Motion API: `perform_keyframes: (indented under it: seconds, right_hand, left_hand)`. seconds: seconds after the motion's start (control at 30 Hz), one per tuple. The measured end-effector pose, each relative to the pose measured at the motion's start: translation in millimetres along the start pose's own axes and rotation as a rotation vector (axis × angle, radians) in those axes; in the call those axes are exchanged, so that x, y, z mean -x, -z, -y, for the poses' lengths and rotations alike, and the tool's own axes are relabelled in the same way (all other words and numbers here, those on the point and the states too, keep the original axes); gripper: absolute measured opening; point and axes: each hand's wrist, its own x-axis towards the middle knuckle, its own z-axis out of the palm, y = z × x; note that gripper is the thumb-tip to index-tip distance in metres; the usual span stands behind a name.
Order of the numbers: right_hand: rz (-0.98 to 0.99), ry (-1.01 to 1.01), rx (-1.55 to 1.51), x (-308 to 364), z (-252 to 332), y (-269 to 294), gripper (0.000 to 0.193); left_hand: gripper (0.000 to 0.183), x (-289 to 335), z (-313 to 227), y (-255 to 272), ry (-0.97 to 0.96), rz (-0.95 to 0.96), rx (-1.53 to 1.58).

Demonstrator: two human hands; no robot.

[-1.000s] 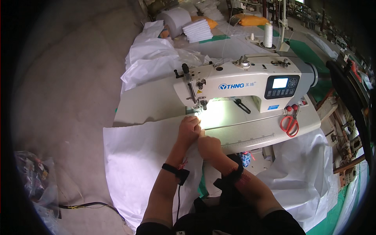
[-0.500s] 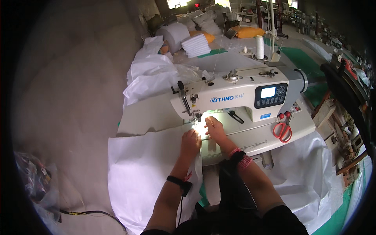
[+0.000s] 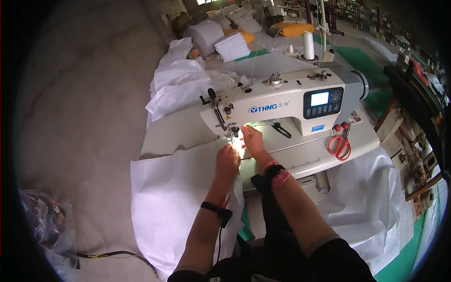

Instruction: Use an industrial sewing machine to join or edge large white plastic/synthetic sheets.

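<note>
In the head view, a large, smooth white sheet [image 3: 174, 197] lies partly on the pale sewing table [image 3: 305, 155], its upper right corner near the lit needle area of the white-and-grey sewing machine [image 3: 286, 96]. The sheet's long axis runs from the machine toward the person, its free end hanging toward the lower edge; its top edge slants up to the right, pointing at the needle.

The left hand [image 3: 227, 159] rests on this corner, fingers bent and tips toward the needle; whether they pinch the sheet cannot be told. The right hand [image 3: 253, 141] is just beside the needle, fingers curled inward; glare hides whether they grasp anything.

The machine's long arm stretches from the needle head at left to the handwheel at upper right. Red-handled scissors [image 3: 338, 148] lie on the table near its base, handles toward the person. Behind the machine, a white thread cone [image 3: 308, 45] stands upright.
</note>
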Motion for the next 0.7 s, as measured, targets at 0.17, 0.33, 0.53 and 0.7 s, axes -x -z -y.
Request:
perform_keyframes:
  seconds: [0.17, 0.33, 0.53, 0.7]
  right_hand:
    - [-0.042, -0.014, -0.026, 5, 9, 1, 0.033]
    - [-0.042, -0.066, -0.015, 7, 18, 5, 0.036]
    - [0.025, -0.116, 0.028, 43, 21, 21, 0.028]
    - [0.165, -0.038, 0.288, 124, 26, 47, 0.023]
  left_hand:
    - [0.019, 7, -11, 8, -0.022, -0.014, -0.010]
    - [0.021, 19, -19, 14, -0.032, -0.053, 0.013]
    - [0.021, 8, -2, 6, -0.055, -0.041, 0.011]
    - [0.013, -2, 13, -3, -0.077, -0.031, 0.040]
